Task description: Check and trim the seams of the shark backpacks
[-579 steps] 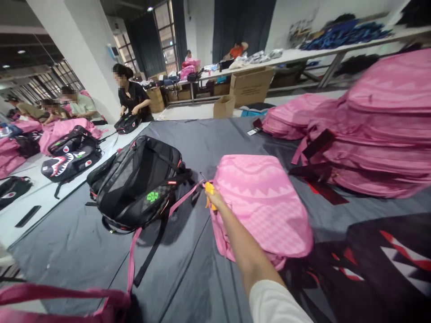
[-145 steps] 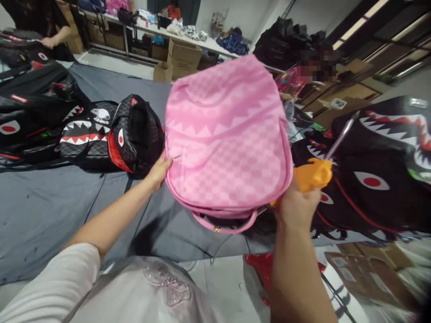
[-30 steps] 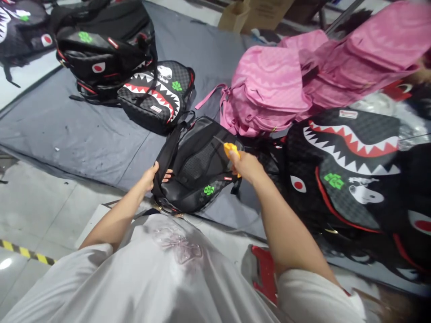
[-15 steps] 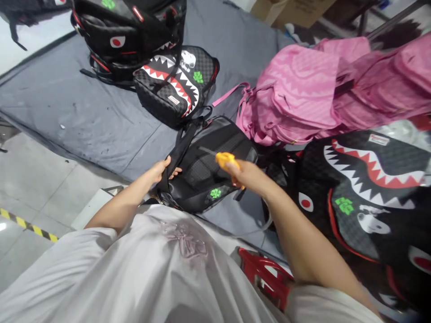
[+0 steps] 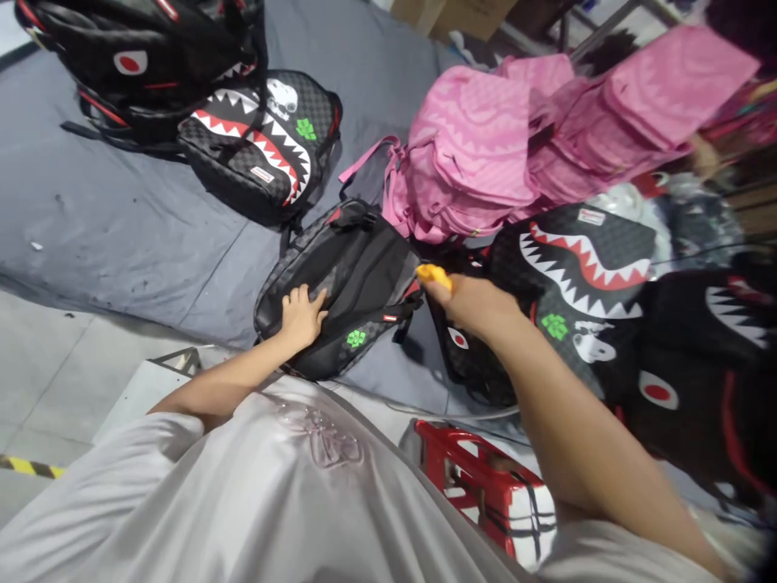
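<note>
A black backpack point(image 5: 328, 332) lies back-side up on the grey cloth, close to my body, with a green print near its lower edge. My left hand point(image 5: 302, 318) is spread open and rests on its back panel. My right hand point(image 5: 477, 304) is closed around a yellow air blow gun point(image 5: 435, 278), just right of the backpack. The gun's thin nozzle cannot be made out now. Shoulder straps point(image 5: 358, 275) lie across the backpack.
Black shark-mouth backpacks lie at upper left point(image 5: 243, 154) and right point(image 5: 583, 267). Pink backpacks point(image 5: 467, 154) stand behind. A red-and-white stool point(image 5: 479, 486) is below the grey-covered table point(image 5: 139, 210). A pale hose point(image 5: 467, 416) runs along the near edge.
My left hand has gone from gripping a strap at the edge to lying on the back panel. The straps now lie across the backpack. My right hand and the air gun have moved slightly right.
</note>
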A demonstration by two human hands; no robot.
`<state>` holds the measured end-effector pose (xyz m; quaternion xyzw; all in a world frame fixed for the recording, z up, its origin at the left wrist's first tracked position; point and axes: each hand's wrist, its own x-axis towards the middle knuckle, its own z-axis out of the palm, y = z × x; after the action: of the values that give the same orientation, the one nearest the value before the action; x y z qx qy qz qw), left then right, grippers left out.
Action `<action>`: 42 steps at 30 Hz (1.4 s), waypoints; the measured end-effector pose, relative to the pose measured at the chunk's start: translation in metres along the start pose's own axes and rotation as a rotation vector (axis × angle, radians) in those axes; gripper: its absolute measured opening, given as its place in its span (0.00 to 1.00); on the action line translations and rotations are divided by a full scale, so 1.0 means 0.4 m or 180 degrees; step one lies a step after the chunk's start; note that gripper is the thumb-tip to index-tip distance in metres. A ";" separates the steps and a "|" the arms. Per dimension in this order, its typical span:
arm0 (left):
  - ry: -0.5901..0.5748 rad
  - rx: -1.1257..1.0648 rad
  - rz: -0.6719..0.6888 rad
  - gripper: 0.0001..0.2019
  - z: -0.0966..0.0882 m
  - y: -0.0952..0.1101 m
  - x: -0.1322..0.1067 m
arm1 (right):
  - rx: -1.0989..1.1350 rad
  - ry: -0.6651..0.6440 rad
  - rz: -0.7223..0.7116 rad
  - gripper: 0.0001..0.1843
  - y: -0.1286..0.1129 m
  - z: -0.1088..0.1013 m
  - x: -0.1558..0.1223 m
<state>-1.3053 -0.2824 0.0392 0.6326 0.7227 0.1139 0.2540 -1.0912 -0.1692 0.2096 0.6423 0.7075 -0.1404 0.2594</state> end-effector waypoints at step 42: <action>0.0459 -0.1986 -0.0313 0.28 0.021 0.089 -0.050 | 0.0530 -0.0175 0.0222 0.26 0.181 0.366 -0.243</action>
<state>-1.2690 -0.2968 0.0539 0.4788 0.6988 0.3621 0.3890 -0.9888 -0.3186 0.1515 0.6818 0.6632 -0.2072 0.2291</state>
